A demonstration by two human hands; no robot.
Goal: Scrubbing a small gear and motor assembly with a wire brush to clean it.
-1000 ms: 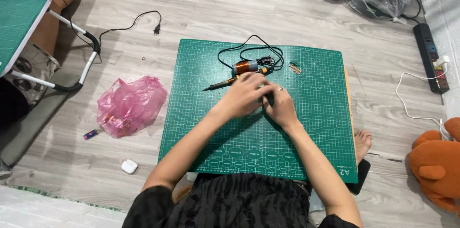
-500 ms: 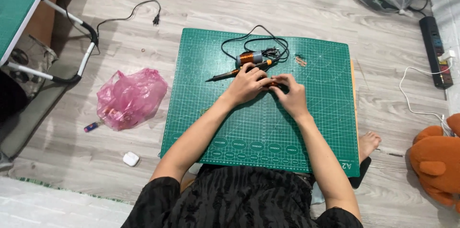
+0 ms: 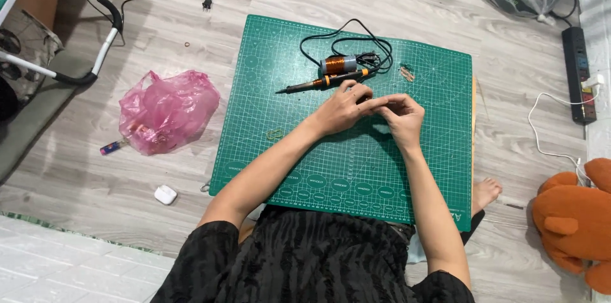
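My left hand [image 3: 340, 107] and right hand [image 3: 400, 115] pinch something tiny I can't make out, mid-frame on the green mat [image 3: 286, 150], so I should go slowly, clear of the soldering iron [image 3: 324, 81] just above.

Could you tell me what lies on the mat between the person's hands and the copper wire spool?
In the head view, the soldering iron lies across the green mat between the copper wire spool above and the left hand and right hand below.
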